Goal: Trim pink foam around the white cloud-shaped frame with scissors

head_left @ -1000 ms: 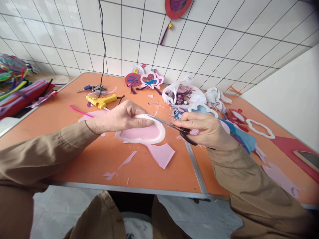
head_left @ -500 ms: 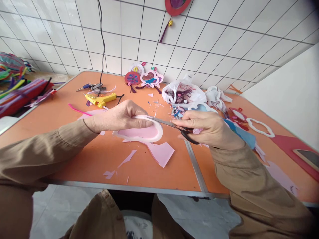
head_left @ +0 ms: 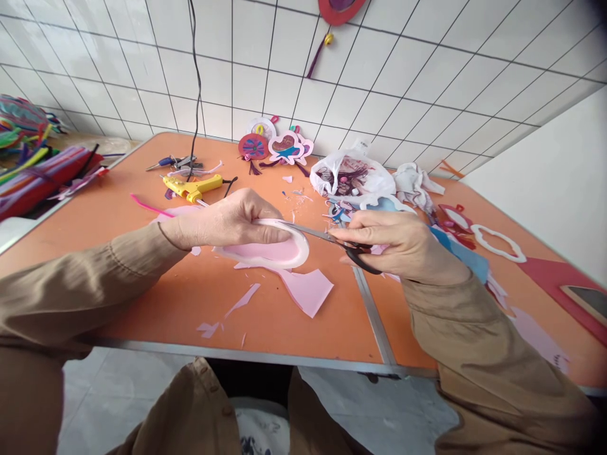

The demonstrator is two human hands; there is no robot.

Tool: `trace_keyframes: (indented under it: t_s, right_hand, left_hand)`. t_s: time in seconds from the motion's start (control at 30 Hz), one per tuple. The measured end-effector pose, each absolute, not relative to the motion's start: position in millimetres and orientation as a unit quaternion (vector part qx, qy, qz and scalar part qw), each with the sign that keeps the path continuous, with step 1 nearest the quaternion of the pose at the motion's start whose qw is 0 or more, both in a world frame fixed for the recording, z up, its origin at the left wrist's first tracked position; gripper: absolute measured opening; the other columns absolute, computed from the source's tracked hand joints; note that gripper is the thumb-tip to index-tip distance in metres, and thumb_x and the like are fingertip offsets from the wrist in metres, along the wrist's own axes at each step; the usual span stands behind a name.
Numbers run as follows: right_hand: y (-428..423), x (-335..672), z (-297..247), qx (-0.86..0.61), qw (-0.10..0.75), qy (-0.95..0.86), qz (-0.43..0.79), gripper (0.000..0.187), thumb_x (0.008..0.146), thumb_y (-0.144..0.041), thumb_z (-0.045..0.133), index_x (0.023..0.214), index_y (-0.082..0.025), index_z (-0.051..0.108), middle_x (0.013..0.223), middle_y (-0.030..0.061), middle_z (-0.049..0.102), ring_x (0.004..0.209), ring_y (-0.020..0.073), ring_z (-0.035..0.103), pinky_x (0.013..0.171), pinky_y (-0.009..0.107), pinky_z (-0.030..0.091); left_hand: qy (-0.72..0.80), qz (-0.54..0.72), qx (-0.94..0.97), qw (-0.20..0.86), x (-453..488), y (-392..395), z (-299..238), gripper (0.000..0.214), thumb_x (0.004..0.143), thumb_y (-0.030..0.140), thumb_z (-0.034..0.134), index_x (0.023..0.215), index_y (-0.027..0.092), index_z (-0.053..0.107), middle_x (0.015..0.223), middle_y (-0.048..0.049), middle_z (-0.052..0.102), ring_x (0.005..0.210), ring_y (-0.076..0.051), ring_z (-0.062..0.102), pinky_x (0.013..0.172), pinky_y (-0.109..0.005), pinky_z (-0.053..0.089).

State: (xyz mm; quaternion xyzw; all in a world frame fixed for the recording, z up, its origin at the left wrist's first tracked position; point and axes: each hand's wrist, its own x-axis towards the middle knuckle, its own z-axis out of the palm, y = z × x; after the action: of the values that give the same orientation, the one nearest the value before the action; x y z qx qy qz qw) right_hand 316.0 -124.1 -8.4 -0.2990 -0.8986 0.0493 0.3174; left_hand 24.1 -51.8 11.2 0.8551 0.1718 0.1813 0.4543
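- We judge the cut goes best with short snips tight along the white rim of the pink foam shape (head_left: 272,254), turning it into the blades.
- Our left hand (head_left: 227,221), palm down, clamps the shape low over the counter (head_left: 156,297).
- Our right hand (head_left: 401,243) grips the scissors (head_left: 332,239), blades level at its far edge.

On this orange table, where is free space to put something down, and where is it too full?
Bare orange table lies left, between the yellow glue gun and the left sleeve. Another patch is at the front edge, between the pink offcut and the metal seam. Behind the right hand it is crowded: plastic bag, foam shapes.
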Motion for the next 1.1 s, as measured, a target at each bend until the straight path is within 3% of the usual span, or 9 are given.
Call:
trace_keyframes:
  t_s: [0.73,1.1]
  right_hand:
    - [-127.4,320.3,-8.7,-0.337,0.294,-0.894,0.041,0.036,0.086,-0.011,0.067,0.116,-0.028,0.077,0.08,0.0017,0.065,0.064,0.0122,0.061,0.052,0.025,0.05]
    - [-128.4,320.8,-9.1,-0.355,0.296,-0.884,0.067,0.036,0.084,-0.015,0.068,0.115,-0.032,0.077,0.081,0.002,0.066,0.063,0.013,0.06,0.052,0.026,0.051]
  left_hand:
    - [0.17,0.17,0.883,0.403,23.3,-51.8,14.0,0.023,0.088,0.025,0.064,0.071,0.012,0.072,0.052,0.006,0.04,0.048,-0.006,0.03,0.041,-0.02,0.022]
    - [0.181,0.159,0.885,0.399,23.2,-51.3,15.0,0.032,0.086,0.031,0.067,0.059,0.015,0.06,0.053,0.0059,0.038,0.049,-0.007,0.029,0.043,-0.023,0.021]
